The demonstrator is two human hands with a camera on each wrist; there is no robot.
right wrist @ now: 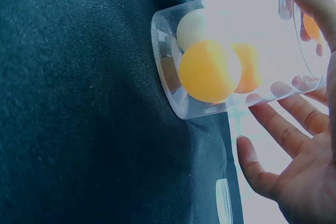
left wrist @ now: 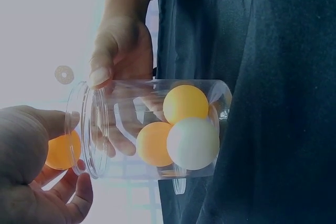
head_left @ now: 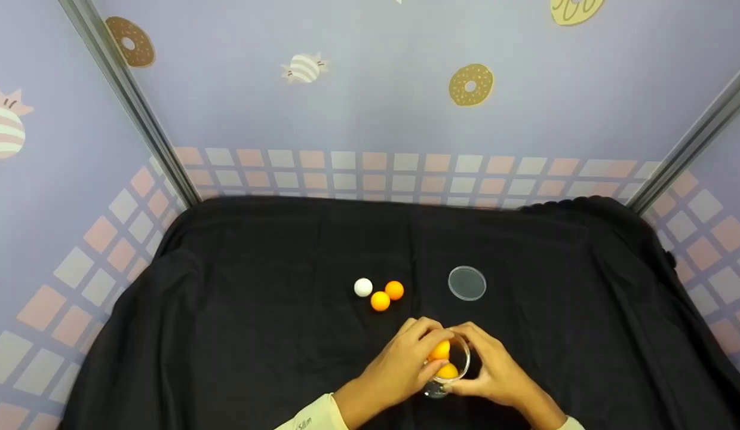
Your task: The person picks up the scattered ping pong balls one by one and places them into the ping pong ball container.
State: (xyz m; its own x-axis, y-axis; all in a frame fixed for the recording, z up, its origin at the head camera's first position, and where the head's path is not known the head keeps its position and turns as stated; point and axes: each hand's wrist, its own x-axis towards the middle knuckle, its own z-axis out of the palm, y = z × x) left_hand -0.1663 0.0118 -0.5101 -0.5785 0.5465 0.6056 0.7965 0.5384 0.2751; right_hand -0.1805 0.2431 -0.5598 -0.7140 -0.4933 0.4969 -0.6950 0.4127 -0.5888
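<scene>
My left hand pinches an orange ping-pong ball at the mouth of a clear plastic jar. My right hand grips the jar near its rim, thumb on one side and fingers on the other. Inside the jar, at the bottom, lie a white ball and two orange balls, touching each other in the left wrist view. Farther out on the cloth sit a loose white ball and two loose orange balls, close together.
A round clear lid lies flat beyond the jar, right of the loose balls. Black cloth with folds covers the table. Patterned walls stand behind and on both sides.
</scene>
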